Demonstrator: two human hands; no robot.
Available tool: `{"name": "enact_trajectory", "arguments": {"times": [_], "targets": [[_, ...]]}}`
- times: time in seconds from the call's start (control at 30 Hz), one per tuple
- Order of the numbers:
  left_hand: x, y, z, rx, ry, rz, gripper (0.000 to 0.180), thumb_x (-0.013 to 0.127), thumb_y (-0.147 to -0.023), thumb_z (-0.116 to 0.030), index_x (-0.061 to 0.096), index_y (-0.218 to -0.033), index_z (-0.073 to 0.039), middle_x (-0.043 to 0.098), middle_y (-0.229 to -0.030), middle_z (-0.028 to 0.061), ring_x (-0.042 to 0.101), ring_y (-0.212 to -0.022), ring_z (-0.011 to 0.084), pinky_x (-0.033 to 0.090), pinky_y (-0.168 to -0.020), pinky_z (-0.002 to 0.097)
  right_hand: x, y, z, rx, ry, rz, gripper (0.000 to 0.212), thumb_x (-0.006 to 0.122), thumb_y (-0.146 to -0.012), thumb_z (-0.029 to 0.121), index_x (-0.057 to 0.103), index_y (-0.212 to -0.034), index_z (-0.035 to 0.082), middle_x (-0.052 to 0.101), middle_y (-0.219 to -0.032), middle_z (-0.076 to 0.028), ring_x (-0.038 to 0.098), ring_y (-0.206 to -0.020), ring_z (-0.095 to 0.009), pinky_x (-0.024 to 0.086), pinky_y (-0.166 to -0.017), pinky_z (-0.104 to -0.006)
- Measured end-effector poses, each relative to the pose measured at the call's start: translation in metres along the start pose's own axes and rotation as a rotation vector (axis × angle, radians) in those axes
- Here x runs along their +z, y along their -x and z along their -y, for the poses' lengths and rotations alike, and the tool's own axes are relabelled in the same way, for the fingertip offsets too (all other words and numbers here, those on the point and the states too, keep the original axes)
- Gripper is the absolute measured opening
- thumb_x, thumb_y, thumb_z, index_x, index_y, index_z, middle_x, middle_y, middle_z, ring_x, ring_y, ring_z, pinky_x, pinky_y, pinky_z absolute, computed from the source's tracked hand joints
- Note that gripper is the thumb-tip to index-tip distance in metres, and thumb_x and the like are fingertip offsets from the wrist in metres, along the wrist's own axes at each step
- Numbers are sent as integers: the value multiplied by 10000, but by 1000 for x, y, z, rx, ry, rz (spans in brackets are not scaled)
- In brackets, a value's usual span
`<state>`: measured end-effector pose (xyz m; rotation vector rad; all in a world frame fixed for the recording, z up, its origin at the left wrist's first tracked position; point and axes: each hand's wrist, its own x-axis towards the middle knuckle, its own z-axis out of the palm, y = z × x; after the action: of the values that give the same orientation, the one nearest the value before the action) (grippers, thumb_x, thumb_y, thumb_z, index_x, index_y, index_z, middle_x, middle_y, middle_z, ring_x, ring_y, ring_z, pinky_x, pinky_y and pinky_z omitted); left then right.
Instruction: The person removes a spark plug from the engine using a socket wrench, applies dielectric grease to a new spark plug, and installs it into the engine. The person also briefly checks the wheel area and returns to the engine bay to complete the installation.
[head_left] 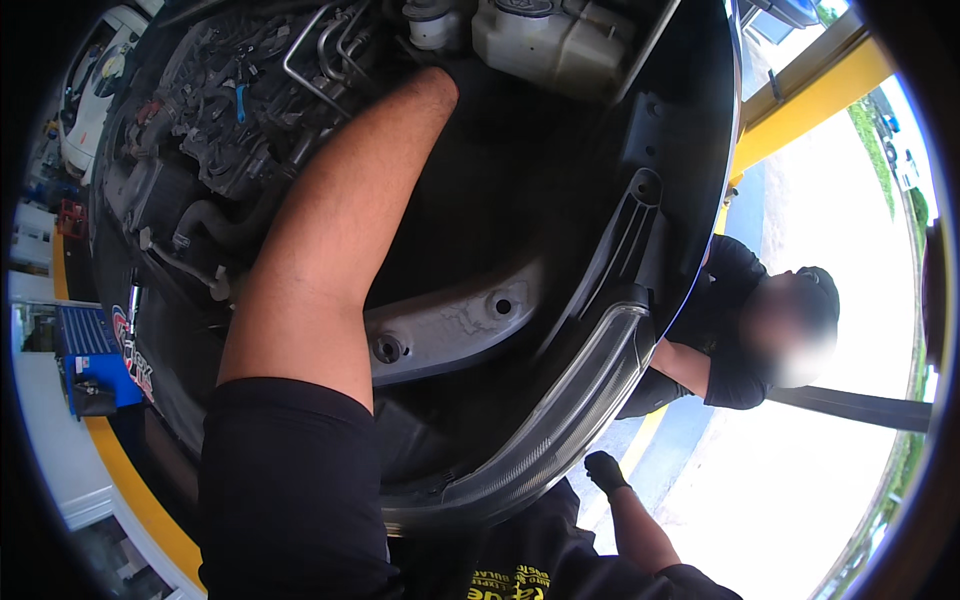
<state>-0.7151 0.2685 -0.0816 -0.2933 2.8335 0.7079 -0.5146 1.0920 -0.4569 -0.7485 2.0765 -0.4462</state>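
My left arm (330,240) reaches deep into the open engine bay. Its bare forearm bends past the elbow toward the back, and the hand is lost in the dark gap below a white plastic reservoir (560,45), so its fingers and anything in them are hidden. Under the elbow runs a grey metal bracket (455,320) with round holes. My right hand (605,470), in a black glove, hangs outside the car beside the clear headlight (560,410). Its fingers are curled closed, and nothing shows in them.
Hoses and wiring crowd the engine (215,120) on the left. Another person (740,320) in black stands just beyond the headlight. A yellow lift post (815,95) rises at the upper right. A blue tool chest (100,360) stands at the far left.
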Motion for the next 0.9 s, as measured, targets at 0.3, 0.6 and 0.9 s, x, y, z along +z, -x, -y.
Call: {"name": "enact_trajectory", "arguments": {"times": [0.3, 0.6, 0.9], "targets": [[2, 41, -17, 260, -452, -91, 418, 701, -935, -281, 673, -1263, -23, 705, -1237, 189, 706, -1077, 339, 557, -934, 451, 2, 97, 84, 573, -831, -275, 234, 676, -897, 208, 700, -1057, 39, 688, -860, -48, 665, -712, -165, 539, -627, -325], [-50, 348, 62, 214, -112, -460, 530, 789, -922, -289, 628, -1336, 1, 683, -1290, 211, 671, -1198, 330, 527, -1022, 411, 109, 160, 113, 725, -928, -356, 203, 682, -903, 157, 680, -1056, 24, 672, -816, -85, 646, -618, -200, 509, -525, -332], [42, 627, 112, -12, -161, -756, 337, 764, -942, -160, 665, -1218, 5, 721, -1188, 159, 701, -1125, 295, 548, -968, 394, 254, 170, 163, 529, -988, -524, 217, 664, -918, 180, 694, -1077, 35, 688, -856, -59, 657, -668, -166, 514, -552, -307]]}}
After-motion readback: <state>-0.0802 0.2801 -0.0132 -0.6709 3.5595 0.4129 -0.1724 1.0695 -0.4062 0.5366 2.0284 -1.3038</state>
